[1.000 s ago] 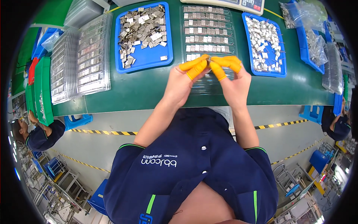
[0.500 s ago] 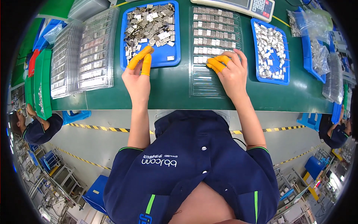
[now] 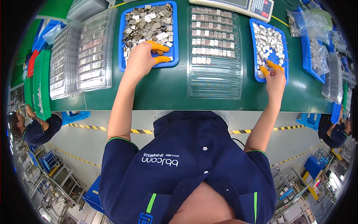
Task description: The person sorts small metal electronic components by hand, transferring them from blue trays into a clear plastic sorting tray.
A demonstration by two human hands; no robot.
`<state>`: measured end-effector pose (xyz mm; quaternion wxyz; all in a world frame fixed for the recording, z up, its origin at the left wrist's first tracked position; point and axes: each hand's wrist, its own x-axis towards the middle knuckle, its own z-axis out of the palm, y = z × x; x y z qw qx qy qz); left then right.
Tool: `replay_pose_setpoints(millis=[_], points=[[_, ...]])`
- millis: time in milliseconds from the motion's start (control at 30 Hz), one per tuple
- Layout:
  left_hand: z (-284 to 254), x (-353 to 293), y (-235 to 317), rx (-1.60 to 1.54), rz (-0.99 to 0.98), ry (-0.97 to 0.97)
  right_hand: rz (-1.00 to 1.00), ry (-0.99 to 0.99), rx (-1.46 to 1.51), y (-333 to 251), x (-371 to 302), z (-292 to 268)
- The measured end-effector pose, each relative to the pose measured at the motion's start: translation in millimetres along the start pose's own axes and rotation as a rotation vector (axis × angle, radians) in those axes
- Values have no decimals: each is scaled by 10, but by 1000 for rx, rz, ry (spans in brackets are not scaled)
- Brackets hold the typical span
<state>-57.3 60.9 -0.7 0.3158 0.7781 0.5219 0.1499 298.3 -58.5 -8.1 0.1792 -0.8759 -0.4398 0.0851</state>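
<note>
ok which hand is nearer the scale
Right. The right hand is at the right blue tray, just below the scale; the left hand is farther off, at the left blue tray.

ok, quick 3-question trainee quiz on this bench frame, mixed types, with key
1. True or false: the left hand is at the left blue tray of grey metal pieces.
2. Where is the right hand? A) on the scale B) at the right blue tray C) on the green bins
3. Fill in: the clear tray between the hands has its nearest rows ____.

Key: 1 true; 2 B; 3 empty
</note>
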Motion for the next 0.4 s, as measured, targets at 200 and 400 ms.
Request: replay_pose_setpoints(millis=[200, 400], points=[[-44, 46, 20, 84, 88, -165, -10, 66, 30, -49, 11, 11], [0, 8, 101, -24, -44, -140, -64, -17, 61, -2, -71, -62]])
